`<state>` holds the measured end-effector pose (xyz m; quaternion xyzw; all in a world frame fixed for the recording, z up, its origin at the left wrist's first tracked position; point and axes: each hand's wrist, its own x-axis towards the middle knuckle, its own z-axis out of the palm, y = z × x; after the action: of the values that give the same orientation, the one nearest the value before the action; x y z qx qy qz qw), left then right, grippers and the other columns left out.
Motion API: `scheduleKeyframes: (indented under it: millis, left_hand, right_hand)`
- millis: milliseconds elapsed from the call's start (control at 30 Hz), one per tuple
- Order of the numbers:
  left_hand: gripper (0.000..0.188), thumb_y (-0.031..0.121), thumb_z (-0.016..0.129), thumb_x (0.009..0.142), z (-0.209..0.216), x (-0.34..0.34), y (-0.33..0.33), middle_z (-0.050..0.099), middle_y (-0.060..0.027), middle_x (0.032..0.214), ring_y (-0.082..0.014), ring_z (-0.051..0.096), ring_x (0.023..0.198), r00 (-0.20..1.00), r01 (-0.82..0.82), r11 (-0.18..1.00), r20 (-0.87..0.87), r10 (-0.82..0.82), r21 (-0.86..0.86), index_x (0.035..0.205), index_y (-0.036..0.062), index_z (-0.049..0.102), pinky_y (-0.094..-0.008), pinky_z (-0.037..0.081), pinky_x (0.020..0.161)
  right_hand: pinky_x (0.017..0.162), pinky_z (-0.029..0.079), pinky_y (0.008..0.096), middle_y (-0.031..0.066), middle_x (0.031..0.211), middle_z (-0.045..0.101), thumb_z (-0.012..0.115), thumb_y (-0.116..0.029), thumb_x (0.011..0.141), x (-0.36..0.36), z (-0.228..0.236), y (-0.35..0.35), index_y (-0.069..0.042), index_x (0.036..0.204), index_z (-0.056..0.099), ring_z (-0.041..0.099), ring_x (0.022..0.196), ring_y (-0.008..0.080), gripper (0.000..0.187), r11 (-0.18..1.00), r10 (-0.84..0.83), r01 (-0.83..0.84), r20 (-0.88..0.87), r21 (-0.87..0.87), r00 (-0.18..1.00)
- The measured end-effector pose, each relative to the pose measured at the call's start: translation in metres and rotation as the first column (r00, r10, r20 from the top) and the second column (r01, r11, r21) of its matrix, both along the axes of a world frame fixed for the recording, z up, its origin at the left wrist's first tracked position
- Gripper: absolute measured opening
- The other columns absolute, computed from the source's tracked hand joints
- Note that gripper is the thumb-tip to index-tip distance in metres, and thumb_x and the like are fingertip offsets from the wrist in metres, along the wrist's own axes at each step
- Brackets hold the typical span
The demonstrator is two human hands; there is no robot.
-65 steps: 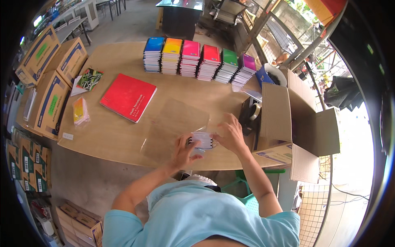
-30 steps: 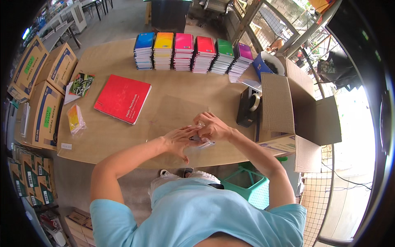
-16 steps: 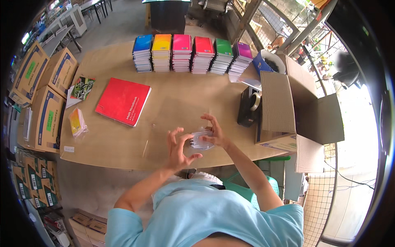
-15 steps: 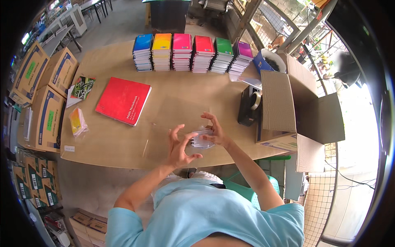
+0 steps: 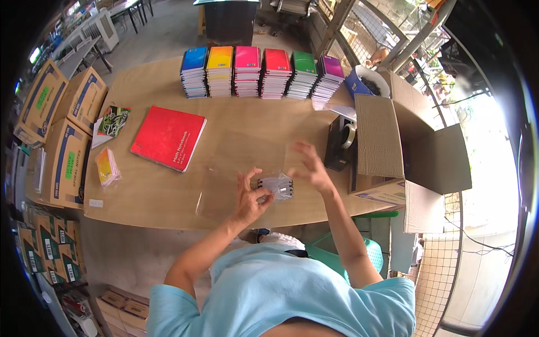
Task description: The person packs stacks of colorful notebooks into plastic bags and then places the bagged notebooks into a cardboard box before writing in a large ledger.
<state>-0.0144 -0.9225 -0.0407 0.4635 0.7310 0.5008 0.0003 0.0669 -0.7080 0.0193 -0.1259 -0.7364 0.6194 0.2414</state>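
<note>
A small bundle of spiral notebooks (image 5: 282, 190) in clear plastic lies near the bench's (image 5: 143, 196) near edge, right of its middle, with dark rings at both ends. A white mark on its wrapper is too small to read. The left hand (image 5: 251, 197) is at its left end, thumb and forefinger nearly together over the plastic, the other fingers raised; whether they grip it, I cannot tell. The right hand (image 5: 313, 169) is just beside the right end, its fingers spread wide and holding nothing.

White print runs across the cover of the large red notebook (image 5: 168, 137) toward the bench's left side. Green labels (image 5: 69, 164) mark the cartons (image 5: 55, 178) by the left edge, and a small white label (image 5: 96, 203) sits at the near left corner. Six colour-sorted stacks (image 5: 247, 76) stand along the far edge, small print on their covers.
</note>
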Motion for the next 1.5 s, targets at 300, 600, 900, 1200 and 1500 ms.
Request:
scheduleKeyframes:
  millis: [300,600,900,1200,1500]
  left_hand:
    - [0.013,0.014,0.084,0.07,0.008,-0.002,0.005,0.045,-0.0172,0.135,-0.036,0.046,0.126,0.992,-0.033,0.995,0.124,0.021,0.094,0.077,0.0101,0.074,-0.0464,0.039,0.106]
    - [0.039,0.009,0.08,0.073,-0.002,0.002,0.017,0.058,-0.0159,0.111,-0.0265,0.06,0.102,0.924,-0.013,0.994,0.38,-0.029,0.107,0.101,0.0056,0.053,-0.039,0.052,0.086]
    - [0.072,0.004,0.079,0.071,-0.017,-0.012,0.029,0.059,-0.0118,0.096,-0.0157,0.059,0.088,0.654,-0.05,0.977,0.746,-0.125,0.208,0.125,0.0051,0.031,-0.0296,0.051,0.077]
    - [0.035,-0.003,0.074,0.071,0.001,0.002,0.037,0.061,-0.0071,0.1,-0.0181,0.062,0.095,0.775,-0.105,0.985,0.632,-0.003,0.134,0.104,0.0062,0.069,-0.0293,0.051,0.082]
    - [0.022,-0.009,0.07,0.072,-0.013,0.013,0.034,0.065,-0.0102,0.103,-0.0181,0.064,0.095,0.676,-0.137,0.963,0.732,-0.082,0.234,0.089,0.0033,0.075,-0.0291,0.051,0.083]
  right_hand:
    - [0.112,0.032,0.0402,0.0104,0.142,0.048,0.085,-0.015,0.072,0.027,-0.027,-0.016,-0.004,0.147,0.036,0.044,0.132,0.0216,0.089,0.967,0.224,-0.234,0.101,0.101,0.969]
    - [0.093,0.048,0.0342,0.0132,0.114,0.057,0.08,-0.008,0.071,0.024,-0.074,-0.041,-0.006,0.146,0.032,0.058,0.107,0.0226,0.089,0.938,0.098,-0.07,0.068,-0.339,0.993]
    - [0.09,0.047,0.0331,0.0103,0.11,0.061,0.079,-0.008,0.073,0.005,-0.069,-0.034,-0.004,0.136,0.049,0.059,0.102,0.0191,0.07,0.951,0.056,-0.019,0.109,-0.31,0.993]
    - [0.098,0.045,0.038,0.0052,0.092,0.069,0.077,0.001,0.072,0.017,-0.049,-0.04,-0.007,0.089,0.076,0.064,0.099,0.0237,0.019,0.984,0.016,-0.01,-0.03,0.177,0.999]
    - [0.115,0.024,0.0484,0.004,0.092,0.07,0.074,0.004,0.073,0.042,-0.054,-0.063,-0.011,0.09,0.076,0.065,0.104,0.0212,0.023,0.923,-0.054,0.086,-0.095,0.374,0.994]
